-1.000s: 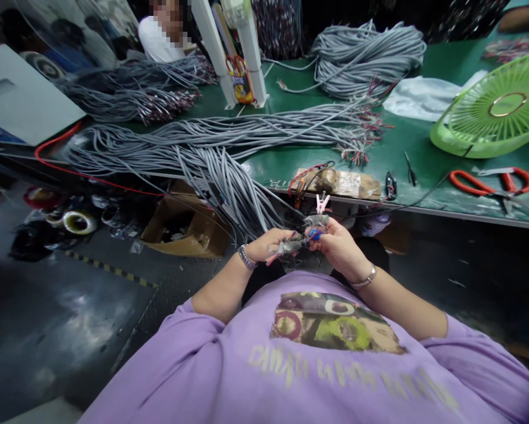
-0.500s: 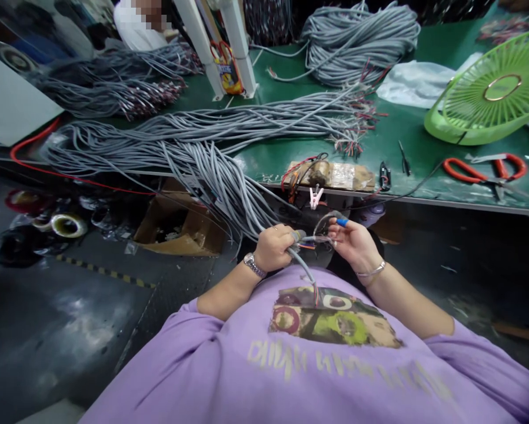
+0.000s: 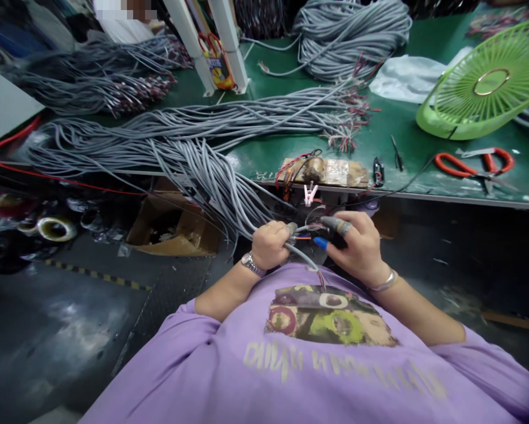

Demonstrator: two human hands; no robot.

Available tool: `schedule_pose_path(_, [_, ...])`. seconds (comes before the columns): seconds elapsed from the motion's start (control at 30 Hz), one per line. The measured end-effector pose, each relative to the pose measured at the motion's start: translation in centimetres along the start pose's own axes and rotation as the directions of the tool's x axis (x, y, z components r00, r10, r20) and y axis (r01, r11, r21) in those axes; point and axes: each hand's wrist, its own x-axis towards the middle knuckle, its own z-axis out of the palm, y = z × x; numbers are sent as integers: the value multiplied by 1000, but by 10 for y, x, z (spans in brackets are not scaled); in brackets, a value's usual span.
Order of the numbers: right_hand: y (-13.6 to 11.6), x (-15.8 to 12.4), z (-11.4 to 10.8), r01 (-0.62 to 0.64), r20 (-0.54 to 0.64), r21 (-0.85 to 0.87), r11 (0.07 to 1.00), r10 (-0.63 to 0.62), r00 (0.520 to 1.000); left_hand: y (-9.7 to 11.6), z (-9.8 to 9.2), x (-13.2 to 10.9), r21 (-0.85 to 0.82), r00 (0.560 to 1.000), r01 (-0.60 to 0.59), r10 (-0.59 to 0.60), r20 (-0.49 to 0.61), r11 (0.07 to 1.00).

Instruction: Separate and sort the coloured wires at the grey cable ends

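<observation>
My left hand (image 3: 270, 244) is closed around a grey cable (image 3: 300, 254), gripping it below the fingertips. The cable's stripped end, with thin coloured wires (image 3: 322, 281), hangs down against the purple shirt. Another short cable end (image 3: 306, 228) pokes out to the right of my left fingers, its fine strands fanned out. Close to those strands is my right hand (image 3: 359, 247), palm down, with a blue cover on the thumb and grey wrapping on the index finger. Thumb and index finger stand apart; whether the index tip touches the strands I cannot tell.
A thick bundle of grey cables (image 3: 220, 176) drapes over the edge of the green table (image 3: 264, 144). A pink clip (image 3: 310, 195) sits at that edge. Red-handled cutters (image 3: 489, 171) and a green fan (image 3: 489, 82) are at right. A cardboard box (image 3: 173, 227) stands below.
My right hand has turned from palm up to palm down, and its thumb and index finger have come apart around the strands. My left hand keeps its grip. The whole view has shifted slightly.
</observation>
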Motion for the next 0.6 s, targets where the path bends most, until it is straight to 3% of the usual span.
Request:
schedule_pose_path(0.17, [4,0,14,172,73,-99,980,-165,984,2,-3,1,-30,998,10,-12,-57,1000])
schedule_pose_path(0.33, [-1,-12,22,250,116,-115,961,-237,965,-1,-10,5,-212,977,206,-211,-5,955])
schedule_pose_path(0.43, [1,-18,29,271,285,3,963,-260,922,-2,-15,7,-355,938,310,-345,-39,882])
schedule_pose_path(0.5, [7,-19,30,166,367,121,979,-200,908,-3,-16,7,-394,923,324,-379,-67,860])
schedule_pose_path(0.57, [14,-15,28,-89,338,230,969,7,941,-3,-13,4,-370,937,294,-343,-71,881])
schedule_pose_path(0.6, [17,-12,26,-241,308,312,919,142,941,-3,-11,2,-340,948,270,-311,-70,901])
